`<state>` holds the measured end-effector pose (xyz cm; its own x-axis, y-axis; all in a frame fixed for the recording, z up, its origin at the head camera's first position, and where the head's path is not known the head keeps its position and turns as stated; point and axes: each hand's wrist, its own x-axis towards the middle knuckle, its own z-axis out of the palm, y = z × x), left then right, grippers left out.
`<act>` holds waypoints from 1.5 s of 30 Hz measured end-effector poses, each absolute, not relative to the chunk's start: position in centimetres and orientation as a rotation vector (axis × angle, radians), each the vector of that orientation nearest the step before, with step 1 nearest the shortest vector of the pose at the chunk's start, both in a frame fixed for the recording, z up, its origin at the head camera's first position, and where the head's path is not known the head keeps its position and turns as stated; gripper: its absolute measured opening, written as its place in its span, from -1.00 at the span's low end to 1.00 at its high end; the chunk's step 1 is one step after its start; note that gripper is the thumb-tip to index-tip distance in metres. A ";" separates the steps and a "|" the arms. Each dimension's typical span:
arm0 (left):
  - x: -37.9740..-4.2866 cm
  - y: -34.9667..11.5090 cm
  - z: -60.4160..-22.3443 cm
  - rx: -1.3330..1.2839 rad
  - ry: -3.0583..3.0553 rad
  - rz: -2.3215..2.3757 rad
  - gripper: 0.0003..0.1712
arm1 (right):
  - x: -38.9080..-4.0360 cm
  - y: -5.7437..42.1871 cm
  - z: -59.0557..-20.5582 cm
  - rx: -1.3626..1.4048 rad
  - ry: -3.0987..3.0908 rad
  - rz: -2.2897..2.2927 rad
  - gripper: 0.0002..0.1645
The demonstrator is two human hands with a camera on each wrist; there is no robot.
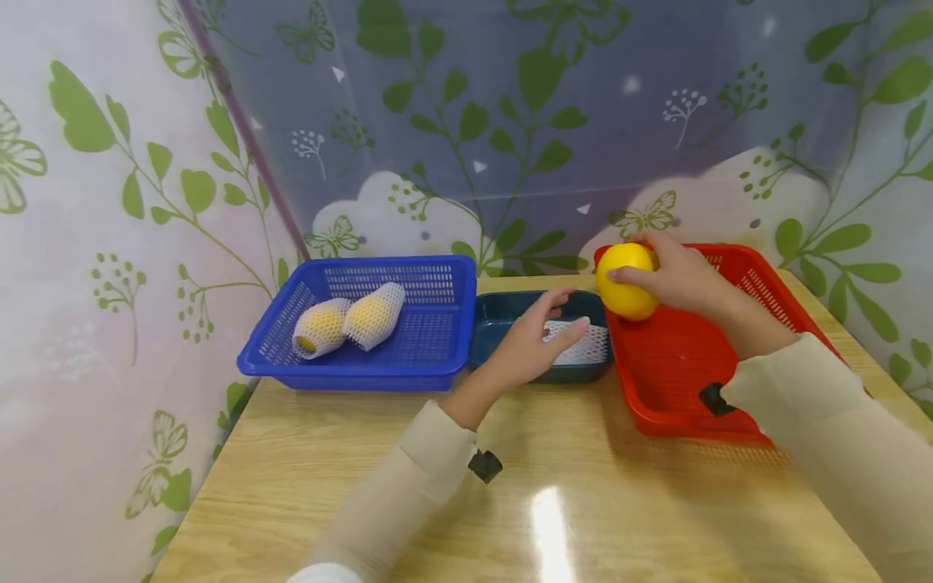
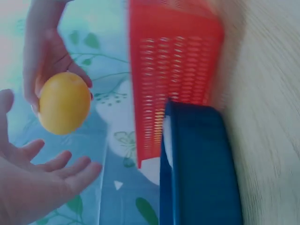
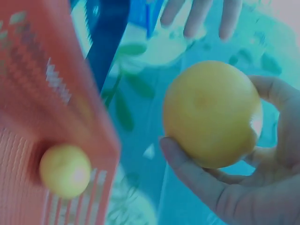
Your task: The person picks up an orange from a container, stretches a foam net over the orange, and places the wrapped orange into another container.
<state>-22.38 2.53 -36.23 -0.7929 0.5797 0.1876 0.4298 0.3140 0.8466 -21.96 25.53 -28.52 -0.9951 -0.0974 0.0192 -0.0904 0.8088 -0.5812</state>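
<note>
My right hand (image 1: pixel 678 275) grips a round yellow-orange fruit, an orange by its look (image 1: pixel 628 283), with fingers and thumb around it. It is held up at the left rim of the red basket (image 1: pixel 678 356). Left of it, my left hand (image 1: pixel 528 344) reaches over the dark green tray (image 1: pixel 499 320) with its fingers spread and nothing in them. A white foam net sleeve (image 1: pixel 583 344) lies in that tray, partly behind the left hand. Inside the red basket, the right wrist view shows another yellow fruit (image 3: pixel 65 171); the right arm hides it from the head view.
A blue basket (image 1: pixel 357 374) stands left of the tray, holding two yellow fruits (image 1: pixel 375 316) in white foam nets. All three containers stand along the back of the wooden table (image 1: pixel 306 453). Behind them hangs a leaf-patterned curtain (image 1: pixel 437 105).
</note>
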 end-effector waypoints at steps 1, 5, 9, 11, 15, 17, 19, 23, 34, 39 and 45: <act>-22.4 2.2 -36.0 0.915 2.341 1.575 -0.33 | -21.5 25.0 -28.5 -0.185 2.987 -0.977 -0.08; -22.3 0.6 -34.8 0.864 2.008 1.871 -0.39 | -19.7 22.7 -28.6 -0.280 3.015 -1.106 -0.18; -21.9 -1.2 -34.0 0.891 1.825 1.987 -0.38 | -18.3 20.6 -29.7 -0.423 3.069 -1.293 -0.29; -21.7 -2.1 -34.1 0.903 1.783 2.007 -0.36 | -17.7 19.8 -30.6 -0.513 3.078 -1.398 -0.31; -21.0 -3.4 -34.6 0.928 1.732 2.026 -0.29 | -16.6 18.8 -32.6 -0.685 3.077 -1.547 -0.28; -20.8 -3.9 -34.9 0.949 1.727 2.015 -0.21 | -16.3 18.4 -33.5 -0.768 3.081 -1.589 -0.25; -20.5 -4.3 -35.2 0.975 1.727 1.992 -0.12 | -16.0 18.1 -34.5 -0.831 3.081 -1.626 -0.22; -19.9 -4.5 -36.0 1.009 1.786 1.889 -0.07 | -15.0 17.6 -36.2 -0.885 3.056 -1.681 -0.17; -18.3 -6.1 -38.3 0.961 1.894 1.683 -0.23 | -13.5 16.8 -40.0 -0.817 3.011 -1.645 -0.13; -18.0 -6.4 -39.2 0.941 1.903 1.584 -0.25 | -13.0 16.7 -41.9 -0.769 2.998 -1.610 -0.10; -17.6 -6.0 -40.6 0.887 1.965 1.557 -0.29 | -12.7 16.4 -43.2 -0.771 2.978 -1.602 -0.06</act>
